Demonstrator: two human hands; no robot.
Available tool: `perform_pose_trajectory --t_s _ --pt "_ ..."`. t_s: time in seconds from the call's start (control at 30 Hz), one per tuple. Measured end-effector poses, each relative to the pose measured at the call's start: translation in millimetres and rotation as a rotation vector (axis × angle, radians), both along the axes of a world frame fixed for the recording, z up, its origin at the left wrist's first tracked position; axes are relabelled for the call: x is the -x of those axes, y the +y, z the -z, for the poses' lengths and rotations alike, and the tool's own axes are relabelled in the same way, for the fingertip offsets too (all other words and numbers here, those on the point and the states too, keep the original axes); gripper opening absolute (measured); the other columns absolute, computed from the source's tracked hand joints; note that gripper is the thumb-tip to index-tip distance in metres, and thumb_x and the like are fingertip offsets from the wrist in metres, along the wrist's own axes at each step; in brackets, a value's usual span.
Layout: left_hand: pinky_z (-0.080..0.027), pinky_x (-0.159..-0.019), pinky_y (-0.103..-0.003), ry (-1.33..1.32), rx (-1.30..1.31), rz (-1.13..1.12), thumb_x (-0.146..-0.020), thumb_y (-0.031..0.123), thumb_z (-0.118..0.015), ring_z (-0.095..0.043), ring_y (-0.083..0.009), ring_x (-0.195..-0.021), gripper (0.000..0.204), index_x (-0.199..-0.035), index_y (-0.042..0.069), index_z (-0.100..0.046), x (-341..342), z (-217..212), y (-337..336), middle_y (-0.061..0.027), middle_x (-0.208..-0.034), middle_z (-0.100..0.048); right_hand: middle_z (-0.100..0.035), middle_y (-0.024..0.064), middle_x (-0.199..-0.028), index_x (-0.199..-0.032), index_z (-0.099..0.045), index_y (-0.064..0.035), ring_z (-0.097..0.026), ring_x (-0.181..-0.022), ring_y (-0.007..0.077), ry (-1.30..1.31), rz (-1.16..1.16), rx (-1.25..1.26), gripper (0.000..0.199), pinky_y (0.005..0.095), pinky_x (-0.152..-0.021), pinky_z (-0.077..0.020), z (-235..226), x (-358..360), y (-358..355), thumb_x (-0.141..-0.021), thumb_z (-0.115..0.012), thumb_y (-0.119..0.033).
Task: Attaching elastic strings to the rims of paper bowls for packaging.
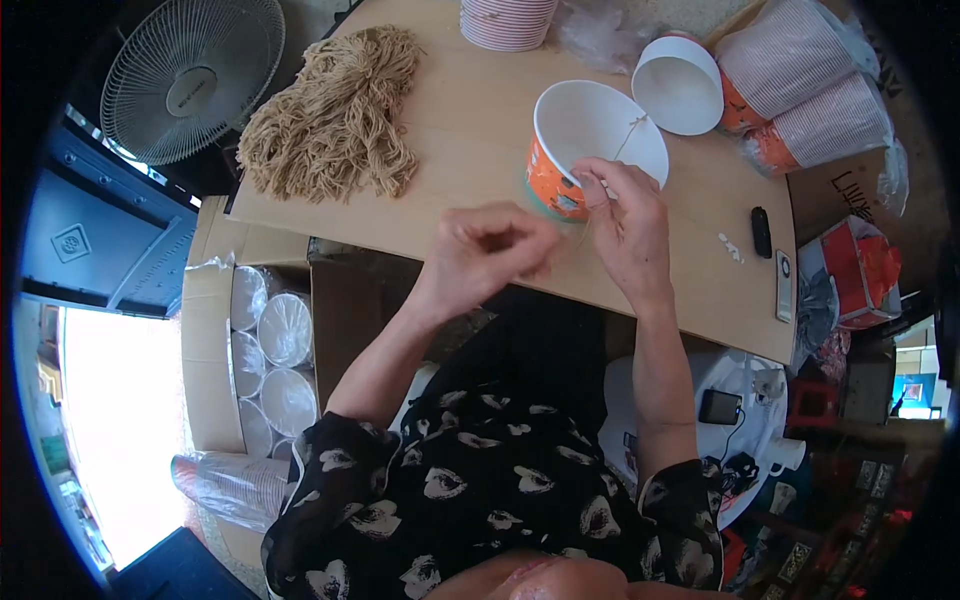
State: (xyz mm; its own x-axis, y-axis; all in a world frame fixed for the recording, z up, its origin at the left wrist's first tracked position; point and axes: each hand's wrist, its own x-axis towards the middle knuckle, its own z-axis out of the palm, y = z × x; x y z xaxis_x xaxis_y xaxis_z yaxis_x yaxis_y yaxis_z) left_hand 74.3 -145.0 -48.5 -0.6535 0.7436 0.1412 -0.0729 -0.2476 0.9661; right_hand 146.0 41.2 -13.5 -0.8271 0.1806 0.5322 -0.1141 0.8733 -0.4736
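Observation:
My right hand pinches a thin beige cord between thumb and fingers. One end of the cord rises over the mouth of a large paper tub, white inside with an orange printed side, and the other hangs below the fingers toward my left hand. My left hand is closed in a pinch just left of it, in front of the tub; its fingertips are blurred, and what they hold cannot be made out. At the table's left lies a heap of similar beige cords.
Beyond the tub, another white tub lies tipped, beside plastic-wrapped tub stacks. Small white pieces, a black object and a silver device lie on the table's right. A fan and carton stand left.

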Motion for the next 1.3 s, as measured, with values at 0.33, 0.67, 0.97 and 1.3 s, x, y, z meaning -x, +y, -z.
perform_pose_trajectory --t_s 0.33,0.67,0.97,1.3 --pt "-0.052 -0.061 -0.021 -0.037 -0.076 -0.301 -0.092 0.014 -0.073 -0.063 -0.0056 -0.066 0.018 -0.097 -0.003 -0.072 30 39 56 -0.0039 -0.075 -0.071 -0.071 0.0103 -0.091 -0.1 -0.069 -0.0043 -0.065 -0.088 0.0276 0.03 0.011 0.056 0.013 0.0386 -0.088 -0.0428 9 3 4 -0.09 -0.069 -0.011" --pt "-0.055 -0.064 -0.023 0.007 0.032 -0.215 -0.094 0.019 -0.071 -0.067 -0.0085 -0.069 0.022 -0.096 -0.003 -0.072 36 36 54 -0.0067 -0.079 -0.072 -0.071 0.0105 -0.09 -0.099 -0.069 -0.0045 -0.065 -0.089 0.0266 -0.001 0.028 0.02 0.012 0.0374 -0.09 -0.042 9 5 4 -0.089 -0.07 -0.011" --pt "-0.055 -0.065 -0.023 -0.017 0.035 -0.186 -0.094 0.019 -0.071 -0.066 -0.0082 -0.07 0.023 -0.095 -0.004 -0.072 38 33 57 -0.0066 -0.082 -0.072 -0.072 0.0111 -0.091 -0.102 -0.07 -0.0026 -0.066 -0.087 0.0261 -0.024 0.026 0.083 0.013 0.0374 -0.088 -0.0446 8 5 5 -0.091 -0.067 -0.009" --pt "-0.055 -0.065 -0.023 -0.015 0.066 -0.18 -0.093 0.024 -0.072 -0.067 -0.0085 -0.07 0.026 -0.096 -0.003 -0.072 41 25 57 -0.0058 -0.081 -0.072 -0.073 0.0109 -0.1 -0.111 -0.068 0.0034 -0.069 -0.092 0.0159 -0.278 -0.013 0.229 0.02 0.0297 -0.081 -0.0539 -16 16 25 -0.099 -0.057 -0.007"
